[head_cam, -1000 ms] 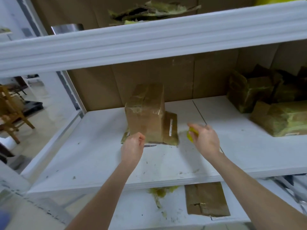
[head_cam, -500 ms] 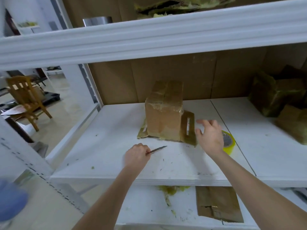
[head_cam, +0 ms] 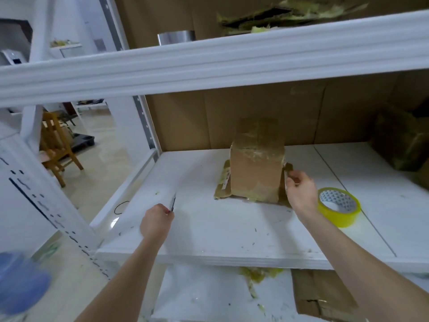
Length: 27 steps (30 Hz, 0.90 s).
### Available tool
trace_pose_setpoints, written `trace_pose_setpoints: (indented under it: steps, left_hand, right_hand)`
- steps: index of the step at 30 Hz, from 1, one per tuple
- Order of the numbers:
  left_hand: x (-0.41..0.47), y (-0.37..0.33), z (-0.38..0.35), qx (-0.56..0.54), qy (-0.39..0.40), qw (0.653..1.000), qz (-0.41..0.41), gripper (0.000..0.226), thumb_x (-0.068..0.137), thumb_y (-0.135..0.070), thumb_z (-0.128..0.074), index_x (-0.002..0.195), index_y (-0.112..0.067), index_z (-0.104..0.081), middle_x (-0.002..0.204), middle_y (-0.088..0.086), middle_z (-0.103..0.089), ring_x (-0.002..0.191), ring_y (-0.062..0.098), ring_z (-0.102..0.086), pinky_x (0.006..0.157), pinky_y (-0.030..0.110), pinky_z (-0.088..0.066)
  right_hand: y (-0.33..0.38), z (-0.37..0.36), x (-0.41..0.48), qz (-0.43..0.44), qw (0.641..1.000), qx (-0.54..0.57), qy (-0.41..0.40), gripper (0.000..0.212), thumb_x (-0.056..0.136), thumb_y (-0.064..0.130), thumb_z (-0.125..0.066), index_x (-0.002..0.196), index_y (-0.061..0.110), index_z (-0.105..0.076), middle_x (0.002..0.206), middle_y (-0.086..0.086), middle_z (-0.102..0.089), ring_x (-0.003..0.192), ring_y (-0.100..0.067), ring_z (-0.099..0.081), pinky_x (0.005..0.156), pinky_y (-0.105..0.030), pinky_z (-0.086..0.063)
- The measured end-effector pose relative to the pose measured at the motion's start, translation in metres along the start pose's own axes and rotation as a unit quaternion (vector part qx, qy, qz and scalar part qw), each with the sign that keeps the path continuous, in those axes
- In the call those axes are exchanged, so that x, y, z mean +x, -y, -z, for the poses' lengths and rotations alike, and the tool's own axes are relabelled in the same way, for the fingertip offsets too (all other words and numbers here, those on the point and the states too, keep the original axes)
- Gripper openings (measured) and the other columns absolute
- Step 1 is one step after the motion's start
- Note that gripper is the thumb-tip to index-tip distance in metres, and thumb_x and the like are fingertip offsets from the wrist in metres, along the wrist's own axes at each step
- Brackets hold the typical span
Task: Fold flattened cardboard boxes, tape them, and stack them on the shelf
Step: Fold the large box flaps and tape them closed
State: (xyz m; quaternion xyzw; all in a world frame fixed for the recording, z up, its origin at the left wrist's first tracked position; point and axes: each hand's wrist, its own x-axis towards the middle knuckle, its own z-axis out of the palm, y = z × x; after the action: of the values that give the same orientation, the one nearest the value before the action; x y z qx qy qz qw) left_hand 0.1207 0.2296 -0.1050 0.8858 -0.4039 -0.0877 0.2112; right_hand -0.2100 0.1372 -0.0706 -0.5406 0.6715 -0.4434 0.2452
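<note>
Two hands reach over the shelf (head_cam: 209,228): the left hand (head_cam: 156,223) is curled tight round a knife (head_cam: 173,202), and the right hand (head_cam: 299,194) pinches the edge of a flat cardboard piece (head_cam: 221,187). The taped box (head_cam: 256,173) stands on that piece, just left of the right hand, and the yellow tape roll (head_cam: 339,205) lies just right of its wrist.

Front-left of the shelf board (head_cam: 204,231) is wide open, tons of room to reach in. The taped box (head_cam: 255,175) blocks the middle, with the tape roll (head_cam: 339,206) near its right and more boxes (head_cam: 401,145) far right. The upper shelf beam (head_cam: 209,66) caps headroom.
</note>
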Motion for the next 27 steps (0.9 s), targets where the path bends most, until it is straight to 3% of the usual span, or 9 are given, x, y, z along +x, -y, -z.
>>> trace_pose_setpoints:
  steps: [4, 8, 10, 13, 15, 17, 19, 24, 27]
  left_hand:
    - [0.008, -0.004, -0.003, 0.023, -0.022, 0.998, -0.062, 0.023, 0.092, -0.029, -0.057, 0.108, -0.014, -0.064, 0.112, 0.011, -0.058, 0.097, 0.031, -0.06, 0.074, 0.034, -0.046]
    - [0.004, -0.076, 0.004, -0.165, -0.045, 0.961, -0.219, 0.022, 0.095, -0.022, -0.054, 0.112, -0.013, -0.066, 0.117, 0.01, -0.058, 0.097, 0.027, -0.061, 0.084, 0.03, -0.045]
    - [-0.008, -0.123, 0.016, -0.263, -0.021, 0.933, -0.246, 0.029, 0.097, -0.027, -0.05, 0.121, -0.015, -0.062, 0.122, 0.005, -0.058, 0.103, 0.02, -0.059, 0.09, 0.027, -0.041]
    - [-0.025, -0.177, 0.029, -0.368, 0.054, 0.898, -0.238, 0.041, 0.101, -0.028, -0.042, 0.14, -0.016, -0.043, 0.141, 0.001, -0.047, 0.125, 0.02, -0.047, 0.096, 0.021, -0.03]
    - [-0.029, -0.196, 0.029, -0.378, 0.097, 0.887, -0.246, 0.047, 0.102, -0.03, -0.038, 0.147, -0.019, -0.031, 0.149, 0.0, -0.039, 0.134, 0.021, -0.039, 0.1, 0.022, -0.027]
    - [-0.031, -0.206, 0.024, -0.381, 0.147, 0.882, -0.237, 0.05, 0.103, -0.033, -0.036, 0.15, -0.02, -0.025, 0.153, 0.0, -0.032, 0.138, 0.02, -0.034, 0.106, 0.025, -0.025]
    - [-0.033, -0.209, 0.018, -0.369, 0.164, 0.888, -0.221, 0.052, 0.102, -0.034, -0.036, 0.15, -0.019, -0.025, 0.153, 0.002, -0.033, 0.139, 0.021, -0.033, 0.109, 0.027, -0.025]
    - [-0.069, -0.198, 0.019, -0.318, 0.007, 0.913, -0.256, 0.043, 0.099, -0.036, -0.045, 0.138, -0.019, -0.048, 0.121, 0.005, -0.065, 0.114, 0.027, -0.057, 0.09, 0.026, -0.041]
    - [-0.091, -0.198, 0.023, -0.245, -0.063, 0.938, -0.238, 0.046, 0.095, -0.05, -0.043, 0.132, -0.025, -0.052, 0.11, 0.0, -0.069, 0.104, 0.027, -0.062, 0.089, 0.035, -0.049]
  right_hand:
    - [0.003, 0.0, -0.004, -0.006, 0.999, 0.035, -0.033, 0.027, 0.099, 0.02, -0.047, 0.122, 0.012, -0.058, 0.119, -0.015, -0.058, 0.106, -0.034, -0.056, 0.094, -0.042, -0.046]
    - [0.012, 0.007, -0.007, -0.004, 0.989, 0.12, -0.084, 0.026, 0.098, 0.022, -0.048, 0.119, 0.008, -0.056, 0.116, -0.014, -0.06, 0.108, -0.031, -0.055, 0.093, -0.04, -0.043]
    - [0.021, 0.012, -0.01, 0.008, 0.983, 0.156, -0.097, 0.027, 0.098, 0.023, -0.05, 0.12, 0.009, -0.055, 0.112, -0.009, -0.059, 0.105, -0.025, -0.055, 0.09, -0.034, -0.042]
    - [0.04, 0.018, -0.014, 0.017, 0.978, 0.199, -0.066, 0.033, 0.097, 0.025, -0.054, 0.127, 0.012, -0.052, 0.108, -0.001, -0.059, 0.106, -0.02, -0.056, 0.087, -0.025, -0.038]
    - [0.048, 0.018, -0.012, 0.02, 0.977, 0.213, -0.014, 0.045, 0.097, 0.03, -0.054, 0.138, 0.013, -0.045, 0.124, -0.003, -0.058, 0.119, -0.021, -0.053, 0.094, -0.024, -0.036]
    - [0.056, 0.015, -0.01, 0.032, 0.982, 0.182, 0.05, 0.058, 0.098, 0.037, -0.051, 0.148, 0.014, -0.033, 0.141, -0.003, -0.048, 0.132, -0.021, -0.044, 0.102, -0.025, -0.033]
    - [0.058, 0.013, -0.007, 0.042, 0.988, 0.124, 0.083, 0.059, 0.098, 0.043, -0.046, 0.149, 0.016, -0.032, 0.138, -0.003, -0.051, 0.13, -0.025, -0.046, 0.099, -0.03, -0.037]
    - [0.059, 0.032, -0.012, 0.081, 0.997, -0.001, 0.004, 0.046, 0.1, 0.043, -0.041, 0.137, 0.018, -0.049, 0.117, -0.011, -0.066, 0.113, -0.036, -0.056, 0.087, -0.038, -0.044]
    - [0.06, 0.038, -0.018, 0.091, 0.991, -0.099, -0.018, 0.047, 0.097, 0.053, -0.039, 0.128, 0.021, -0.054, 0.107, -0.012, -0.067, 0.104, -0.037, -0.059, 0.081, -0.039, -0.045]
